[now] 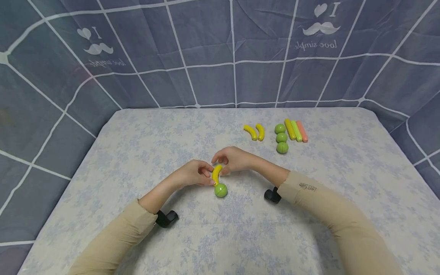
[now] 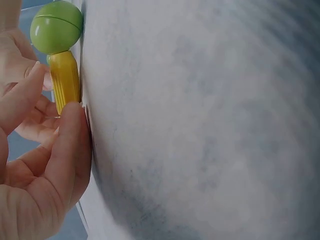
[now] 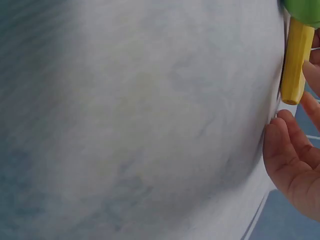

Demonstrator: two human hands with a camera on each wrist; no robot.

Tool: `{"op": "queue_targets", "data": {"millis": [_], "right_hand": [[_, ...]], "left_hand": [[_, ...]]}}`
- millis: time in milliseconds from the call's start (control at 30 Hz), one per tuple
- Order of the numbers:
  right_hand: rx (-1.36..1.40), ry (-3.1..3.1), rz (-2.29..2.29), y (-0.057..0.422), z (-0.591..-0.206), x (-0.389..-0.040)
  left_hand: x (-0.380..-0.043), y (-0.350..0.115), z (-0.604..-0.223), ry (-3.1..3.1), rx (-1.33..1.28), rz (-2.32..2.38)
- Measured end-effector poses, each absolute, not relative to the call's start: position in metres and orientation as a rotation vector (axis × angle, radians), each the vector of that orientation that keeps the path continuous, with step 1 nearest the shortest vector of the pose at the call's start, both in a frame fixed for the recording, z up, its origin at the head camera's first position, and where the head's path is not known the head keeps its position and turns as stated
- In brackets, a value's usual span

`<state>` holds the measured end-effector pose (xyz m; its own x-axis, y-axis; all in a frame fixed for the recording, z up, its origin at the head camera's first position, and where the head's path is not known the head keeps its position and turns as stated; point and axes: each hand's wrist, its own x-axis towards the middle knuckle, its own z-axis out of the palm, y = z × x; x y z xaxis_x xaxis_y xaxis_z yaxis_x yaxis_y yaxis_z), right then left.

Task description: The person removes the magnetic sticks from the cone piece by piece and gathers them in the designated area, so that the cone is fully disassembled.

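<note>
A yellow toy banana (image 1: 216,174) lies on the table between the two hands, its lower end beside a green toy ball (image 1: 221,190). My left hand (image 1: 192,173) comes from the left, fingers loosely bent. In the left wrist view, a fingertip (image 2: 72,110) of it is at one end of the banana, with the thumb apart. My right hand (image 1: 235,158) arches over from the right. Its fingers are by the upper end and its thumb is at the banana's side, contact unclear. In the right wrist view the ball (image 3: 304,11) is partly cut off.
Farther back lie two more toy bananas (image 1: 260,132), a column of three green balls (image 1: 281,138), and yellow, light green and salmon sticks (image 1: 302,131). A pale floral cloth (image 1: 154,141) covers the table. Blue-grey checked curtains (image 1: 206,42) enclose the back and sides.
</note>
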<state>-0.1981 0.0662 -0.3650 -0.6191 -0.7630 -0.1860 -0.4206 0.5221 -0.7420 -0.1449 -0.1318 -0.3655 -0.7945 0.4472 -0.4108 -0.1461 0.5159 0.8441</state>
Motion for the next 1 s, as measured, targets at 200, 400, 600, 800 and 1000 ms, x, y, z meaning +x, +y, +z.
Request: {"op": "queue_targets", "data": {"millis": [200, 400, 600, 800, 1000], "right_hand": [[-0.979, 2.295, -0.860, 0.062, -0.365, -0.197], [-0.995, 2.335, -0.847, 0.063, -0.367, -0.197], [-0.977, 2.308, -0.918, 0.066, -0.369, -0.197], [-0.908, 2.284, -0.992, 0.071, -0.371, -0.197], [-0.822, 2.254, -1.051, 0.073, -0.371, -0.196]], "left_hand": [[-0.146, -0.130, -0.364, 2.128, 0.242, 1.298], [-0.144, -0.129, -0.364, 2.131, 0.227, 1.297], [-0.143, -0.127, -0.366, 2.119, 0.224, 1.308], [-0.143, -0.127, -0.366, 2.103, 0.226, 1.322], [-0.142, -0.125, -0.367, 2.081, 0.185, 1.332]]}}
